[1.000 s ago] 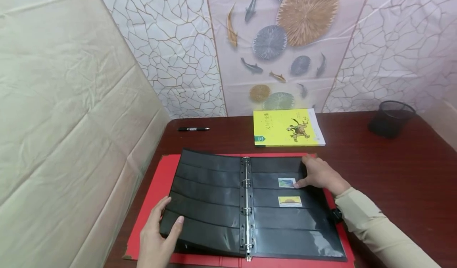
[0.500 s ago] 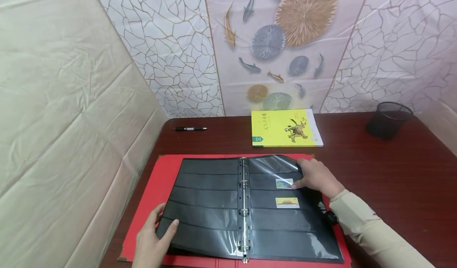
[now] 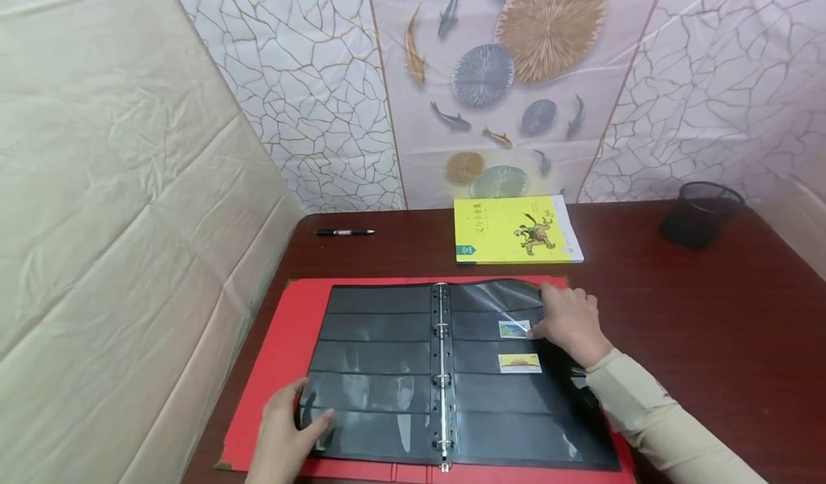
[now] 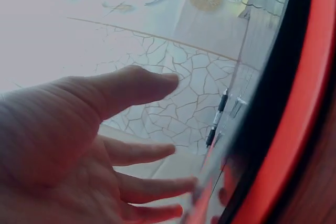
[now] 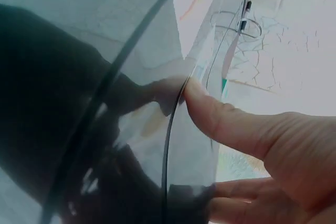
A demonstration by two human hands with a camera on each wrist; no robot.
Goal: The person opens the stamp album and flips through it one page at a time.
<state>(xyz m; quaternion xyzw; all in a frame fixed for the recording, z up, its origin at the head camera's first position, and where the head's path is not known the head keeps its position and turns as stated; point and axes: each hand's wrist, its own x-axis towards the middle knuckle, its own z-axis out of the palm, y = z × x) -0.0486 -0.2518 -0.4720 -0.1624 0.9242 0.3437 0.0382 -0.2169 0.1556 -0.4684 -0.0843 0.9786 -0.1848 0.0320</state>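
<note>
A red ring binder lies open, its black pocket pages spread to both sides of the metal rings. Two stamps sit in the right page: a blue-green one and a yellow one below it. My right hand pinches that page near its upper outer edge, thumb on the front beside the blue-green stamp; the page bulges there. My left hand is at the lower outer edge of the left page, fingers fairly straight and thumb spread, as the left wrist view also shows.
Behind the binder lies a yellow book, with a black pen to its left. A black mesh pen holder stands at the back right of the dark red table. Cloth-covered walls rise at the left and back.
The left page's raised outer edge has dropped flatter. The right page's upper part has bowed up under my right hand, which shifted slightly left.
</note>
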